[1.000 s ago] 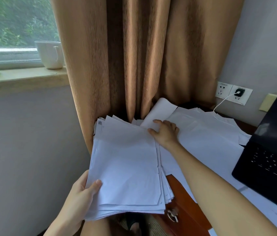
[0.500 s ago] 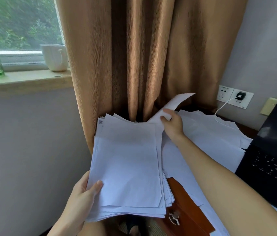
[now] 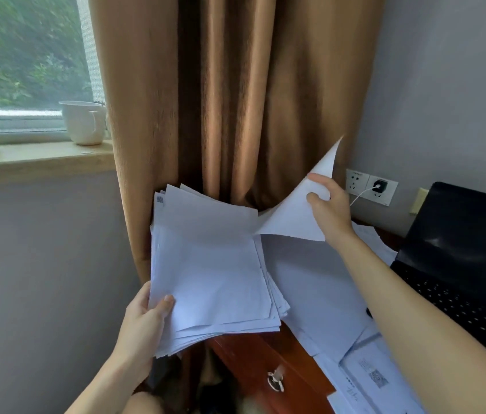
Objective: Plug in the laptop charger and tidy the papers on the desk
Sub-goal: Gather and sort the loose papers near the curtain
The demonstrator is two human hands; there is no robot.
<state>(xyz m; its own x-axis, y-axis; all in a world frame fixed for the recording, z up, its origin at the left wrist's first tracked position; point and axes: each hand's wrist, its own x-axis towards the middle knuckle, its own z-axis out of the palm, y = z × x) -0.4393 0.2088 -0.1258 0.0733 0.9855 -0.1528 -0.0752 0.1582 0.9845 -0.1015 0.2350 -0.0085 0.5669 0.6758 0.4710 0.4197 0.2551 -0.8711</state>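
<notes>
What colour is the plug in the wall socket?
The plug is black, its cable white; head view.

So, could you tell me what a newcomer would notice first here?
The thick stack of papers gripped by the left hand at centre draws the eye first, with the single sheet that the right hand pinches up in front of the brown curtain. Loose papers cover the desk beside an open black laptop at the right edge, and a charger sits in the wall socket behind.
</notes>
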